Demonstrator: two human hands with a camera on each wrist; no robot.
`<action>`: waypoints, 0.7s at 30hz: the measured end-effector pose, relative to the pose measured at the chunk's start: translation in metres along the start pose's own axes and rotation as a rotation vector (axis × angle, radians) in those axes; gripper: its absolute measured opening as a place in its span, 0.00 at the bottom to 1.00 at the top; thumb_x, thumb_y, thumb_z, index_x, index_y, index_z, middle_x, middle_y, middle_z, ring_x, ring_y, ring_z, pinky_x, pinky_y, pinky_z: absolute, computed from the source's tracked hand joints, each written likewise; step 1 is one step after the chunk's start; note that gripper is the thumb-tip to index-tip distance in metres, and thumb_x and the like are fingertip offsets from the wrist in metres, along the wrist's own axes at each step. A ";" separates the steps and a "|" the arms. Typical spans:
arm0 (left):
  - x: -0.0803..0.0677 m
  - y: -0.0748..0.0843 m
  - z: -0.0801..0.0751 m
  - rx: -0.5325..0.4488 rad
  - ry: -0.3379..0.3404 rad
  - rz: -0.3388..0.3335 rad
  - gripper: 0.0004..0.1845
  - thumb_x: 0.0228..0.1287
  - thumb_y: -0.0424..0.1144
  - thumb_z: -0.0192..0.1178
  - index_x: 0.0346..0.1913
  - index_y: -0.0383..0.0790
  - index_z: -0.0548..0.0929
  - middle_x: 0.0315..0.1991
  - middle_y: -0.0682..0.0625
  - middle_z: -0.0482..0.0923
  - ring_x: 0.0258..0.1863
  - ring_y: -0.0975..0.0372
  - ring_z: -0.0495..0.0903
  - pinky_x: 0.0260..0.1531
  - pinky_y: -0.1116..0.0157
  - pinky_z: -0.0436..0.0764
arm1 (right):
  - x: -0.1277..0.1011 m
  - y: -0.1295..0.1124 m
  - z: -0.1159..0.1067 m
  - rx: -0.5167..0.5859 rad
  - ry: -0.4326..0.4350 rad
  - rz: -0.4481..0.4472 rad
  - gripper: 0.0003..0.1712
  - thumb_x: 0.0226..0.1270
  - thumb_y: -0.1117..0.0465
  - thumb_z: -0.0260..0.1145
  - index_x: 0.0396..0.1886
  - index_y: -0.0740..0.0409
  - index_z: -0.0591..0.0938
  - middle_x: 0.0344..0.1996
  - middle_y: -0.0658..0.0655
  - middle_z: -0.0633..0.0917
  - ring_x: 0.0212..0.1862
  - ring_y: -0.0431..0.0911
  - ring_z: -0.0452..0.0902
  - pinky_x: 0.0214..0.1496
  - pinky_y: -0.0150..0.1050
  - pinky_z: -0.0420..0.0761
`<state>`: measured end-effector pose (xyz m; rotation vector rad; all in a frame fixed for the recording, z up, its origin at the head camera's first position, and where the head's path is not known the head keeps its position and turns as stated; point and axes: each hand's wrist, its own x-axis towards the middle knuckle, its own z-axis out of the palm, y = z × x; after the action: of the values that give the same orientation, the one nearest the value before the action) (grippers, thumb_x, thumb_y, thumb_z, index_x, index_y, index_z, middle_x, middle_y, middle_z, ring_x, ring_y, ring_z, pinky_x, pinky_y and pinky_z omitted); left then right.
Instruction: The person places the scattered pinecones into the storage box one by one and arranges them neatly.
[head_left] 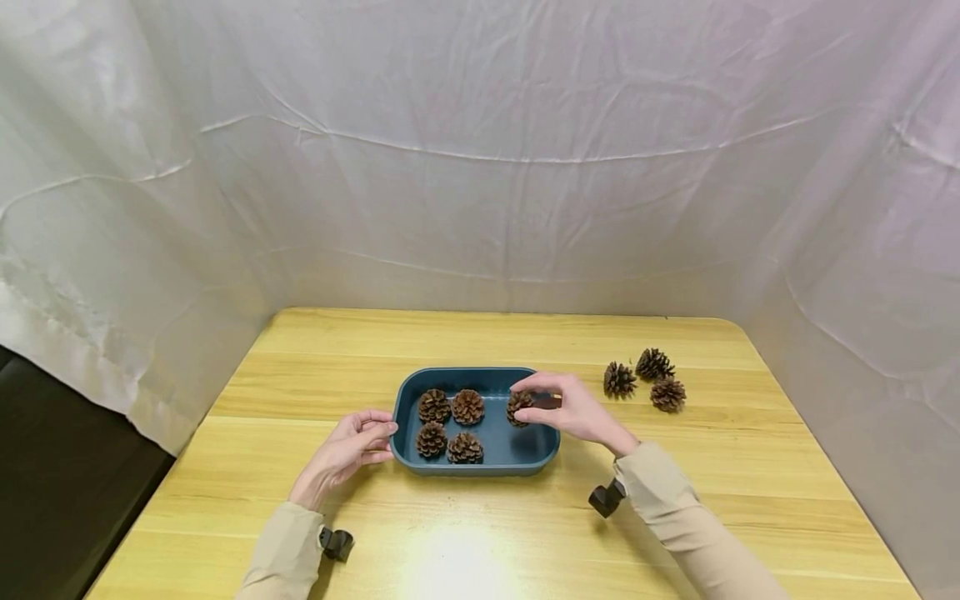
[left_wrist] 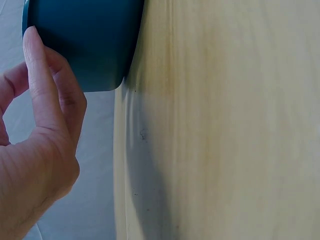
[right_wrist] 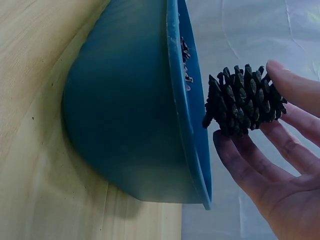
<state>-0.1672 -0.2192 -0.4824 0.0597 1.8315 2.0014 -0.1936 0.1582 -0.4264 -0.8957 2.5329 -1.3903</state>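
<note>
A dark blue rectangular tray [head_left: 480, 470] with rounded corners stands on the table. My left hand [head_left: 347, 448] holds its left end, with the thumb at the rim; the left wrist view shows fingers against the tray's outer wall [left_wrist: 90, 55]. Between the thumb and fingers of my right hand [head_left: 581, 410] is a brown pine cone [head_left: 519, 408], held over the tray's right part. In the right wrist view that pine cone [right_wrist: 242, 100] is above the rim. Several other pine cones [head_left: 467, 407] lie in the tray's left half, arranged in two rows.
Three more pine cones [head_left: 655, 365] lie close together on the wooden table [head_left: 465, 337], to the right behind the tray. Pale cloth [head_left: 480, 208] hangs along the table's back and sides. A dark surface [head_left: 67, 475] shows beyond the left table edge.
</note>
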 end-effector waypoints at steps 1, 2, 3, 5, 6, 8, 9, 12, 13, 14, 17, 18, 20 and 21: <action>0.000 0.000 0.000 -0.001 -0.001 0.001 0.15 0.75 0.31 0.54 0.57 0.25 0.68 0.39 0.55 0.80 0.30 0.67 0.83 0.37 0.71 0.89 | 0.001 -0.001 0.001 -0.017 -0.008 -0.006 0.21 0.65 0.55 0.73 0.57 0.52 0.84 0.56 0.58 0.86 0.60 0.56 0.80 0.62 0.53 0.84; 0.000 0.000 0.000 -0.002 -0.001 0.001 0.15 0.74 0.31 0.54 0.57 0.25 0.69 0.39 0.55 0.80 0.30 0.67 0.83 0.37 0.71 0.89 | 0.002 -0.001 0.001 -0.024 -0.020 -0.009 0.21 0.65 0.54 0.72 0.57 0.52 0.84 0.55 0.58 0.86 0.60 0.55 0.80 0.61 0.52 0.84; 0.000 0.000 0.000 -0.002 -0.001 0.002 0.15 0.75 0.31 0.54 0.57 0.26 0.69 0.39 0.55 0.80 0.30 0.67 0.83 0.37 0.71 0.89 | 0.003 -0.001 0.002 -0.029 -0.033 -0.012 0.21 0.65 0.54 0.72 0.57 0.53 0.84 0.55 0.58 0.86 0.59 0.55 0.81 0.61 0.52 0.85; 0.000 0.000 0.000 -0.002 0.000 0.000 0.15 0.75 0.31 0.54 0.57 0.26 0.69 0.39 0.55 0.80 0.30 0.67 0.83 0.36 0.71 0.89 | 0.004 -0.002 0.003 -0.035 -0.066 -0.011 0.21 0.65 0.54 0.73 0.57 0.53 0.84 0.55 0.58 0.86 0.58 0.54 0.81 0.60 0.49 0.85; 0.000 0.000 0.000 -0.002 0.000 -0.001 0.15 0.75 0.31 0.54 0.57 0.26 0.69 0.38 0.55 0.80 0.30 0.67 0.83 0.36 0.71 0.89 | 0.005 -0.002 0.003 -0.033 -0.085 -0.012 0.22 0.65 0.54 0.72 0.57 0.54 0.83 0.55 0.59 0.85 0.57 0.54 0.81 0.60 0.48 0.86; 0.000 0.000 0.000 -0.003 0.002 -0.003 0.15 0.75 0.31 0.54 0.57 0.26 0.69 0.38 0.55 0.81 0.30 0.67 0.83 0.36 0.71 0.89 | 0.006 -0.002 0.004 -0.020 -0.119 -0.002 0.22 0.65 0.54 0.72 0.57 0.55 0.83 0.55 0.58 0.85 0.56 0.53 0.81 0.60 0.47 0.86; 0.000 0.000 0.000 -0.004 0.001 -0.003 0.15 0.75 0.31 0.54 0.57 0.26 0.69 0.38 0.55 0.81 0.30 0.67 0.83 0.36 0.71 0.89 | 0.007 -0.002 0.005 -0.018 -0.135 -0.004 0.22 0.65 0.54 0.72 0.57 0.55 0.83 0.55 0.59 0.85 0.56 0.53 0.81 0.60 0.47 0.86; 0.000 0.001 0.001 -0.006 0.002 -0.006 0.14 0.74 0.31 0.54 0.56 0.26 0.69 0.38 0.55 0.81 0.30 0.67 0.83 0.36 0.71 0.89 | 0.009 -0.002 0.006 -0.014 -0.177 -0.010 0.22 0.66 0.54 0.72 0.57 0.55 0.83 0.55 0.59 0.85 0.56 0.53 0.81 0.60 0.49 0.86; 0.000 0.001 0.001 -0.008 0.002 -0.006 0.14 0.74 0.31 0.54 0.56 0.26 0.69 0.38 0.55 0.81 0.29 0.67 0.83 0.36 0.71 0.89 | 0.009 -0.002 0.007 -0.017 -0.188 -0.015 0.22 0.66 0.54 0.72 0.57 0.55 0.83 0.55 0.58 0.85 0.56 0.53 0.81 0.60 0.50 0.86; 0.000 0.001 0.001 -0.009 0.003 -0.007 0.14 0.74 0.31 0.54 0.56 0.27 0.69 0.38 0.55 0.81 0.29 0.67 0.83 0.36 0.71 0.89 | 0.010 -0.001 0.007 -0.020 -0.199 -0.020 0.21 0.66 0.53 0.71 0.57 0.55 0.83 0.55 0.58 0.85 0.56 0.53 0.81 0.59 0.51 0.86; 0.000 0.001 0.001 -0.009 0.005 -0.008 0.14 0.74 0.31 0.55 0.56 0.27 0.69 0.37 0.55 0.80 0.29 0.67 0.83 0.36 0.71 0.89 | 0.011 -0.001 0.009 -0.030 -0.225 -0.029 0.21 0.67 0.53 0.71 0.56 0.55 0.84 0.54 0.58 0.85 0.55 0.52 0.82 0.58 0.50 0.87; 0.000 0.000 0.001 -0.009 0.006 -0.008 0.14 0.74 0.31 0.55 0.56 0.27 0.69 0.37 0.55 0.81 0.29 0.67 0.83 0.36 0.71 0.89 | 0.012 -0.001 0.009 -0.034 -0.233 -0.030 0.20 0.67 0.53 0.71 0.56 0.55 0.84 0.54 0.58 0.85 0.55 0.52 0.82 0.57 0.49 0.87; 0.000 0.000 0.001 -0.008 0.007 -0.007 0.14 0.74 0.31 0.55 0.56 0.26 0.69 0.37 0.55 0.80 0.29 0.67 0.83 0.36 0.71 0.89 | 0.013 -0.001 0.010 -0.042 -0.245 -0.030 0.21 0.67 0.53 0.71 0.56 0.55 0.84 0.54 0.57 0.85 0.54 0.52 0.82 0.56 0.46 0.87; 0.000 0.000 0.001 -0.009 0.007 -0.006 0.14 0.74 0.31 0.55 0.56 0.26 0.69 0.37 0.55 0.80 0.29 0.67 0.83 0.36 0.71 0.89 | 0.014 -0.002 0.011 -0.048 -0.252 -0.029 0.21 0.67 0.53 0.71 0.56 0.55 0.84 0.54 0.57 0.85 0.54 0.51 0.82 0.56 0.45 0.88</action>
<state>-0.1672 -0.2186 -0.4822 0.0442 1.8247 2.0079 -0.2001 0.1423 -0.4288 -1.0472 2.3815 -1.1457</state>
